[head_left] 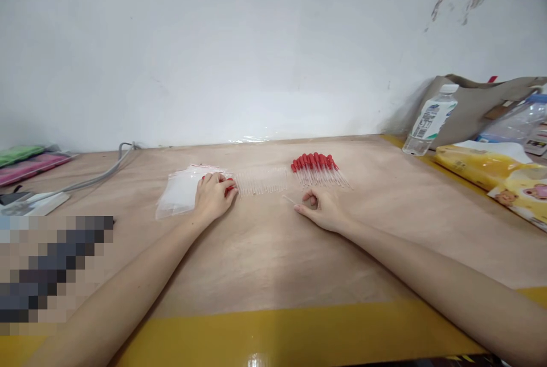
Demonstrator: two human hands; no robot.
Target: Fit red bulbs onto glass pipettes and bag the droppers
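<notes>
My left hand (213, 195) is closed, its curled fingers over small red rubber bulbs (230, 183) that show past the fingertips; how many lie under it is hidden. Beneath and beside that hand are clear plastic zip bags (176, 193), spread in a loose stack. To its right, thin clear dropper tubes (262, 181) lie side by side in a row. Between thumb and fingers, my right hand (322, 210) pinches a single clear tube (289, 200) pointing left. Just beyond it lies a bunch of droppers with red bulbs (317, 168), bulbs toward the wall.
At the right stand a water bottle (431, 119) and a grey bag (464, 102), with a yellow package (474, 164) in front. On the left are a grey cable (100, 176) and pink and green packs (32, 164). Brown paper (248, 264) covers the table.
</notes>
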